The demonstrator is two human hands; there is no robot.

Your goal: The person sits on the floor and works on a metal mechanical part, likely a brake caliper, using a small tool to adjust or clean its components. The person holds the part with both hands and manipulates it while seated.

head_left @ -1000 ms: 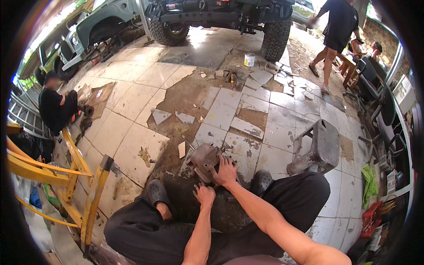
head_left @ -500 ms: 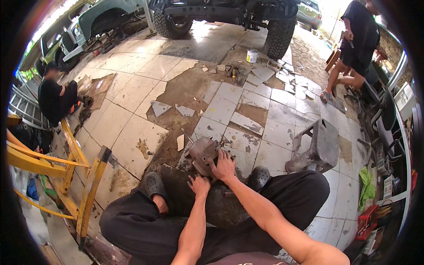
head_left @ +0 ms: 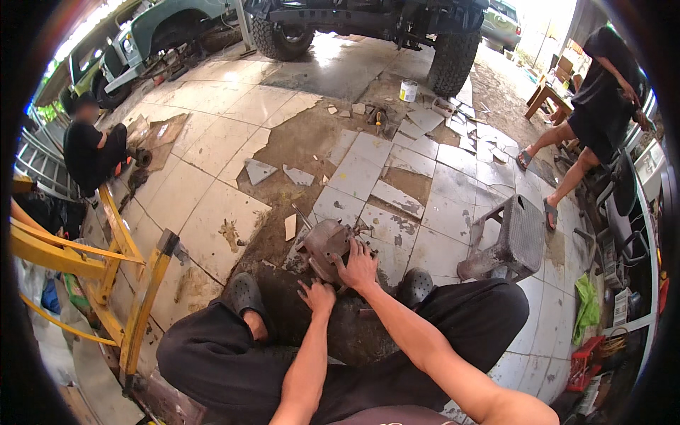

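A grey-brown cast metal housing [head_left: 326,243], much like a gearbox case, stands on the dirty floor between my feet. A thin shaft [head_left: 302,214] sticks out from its far left side. My right hand [head_left: 359,266] grips the housing's right side, thumb and fingers apart on the metal. Lower down, my left hand [head_left: 317,295] holds the near edge with bent fingers; their tips are partly hidden against the casting. Several small parts lie close beyond the housing, too small to name.
A plastic stool [head_left: 506,237] stands to the right, a yellow metal frame [head_left: 145,304] to the left. Broken tiles [head_left: 425,119] and a can [head_left: 408,91] lie ahead, before a raised vehicle [head_left: 368,21]. One person [head_left: 92,149] squats at far left; another [head_left: 602,106] walks at right.
The person at right has stepped farther right, legs now apart. My view has shifted slightly. Both my hands stay on the housing in nearly the same place.
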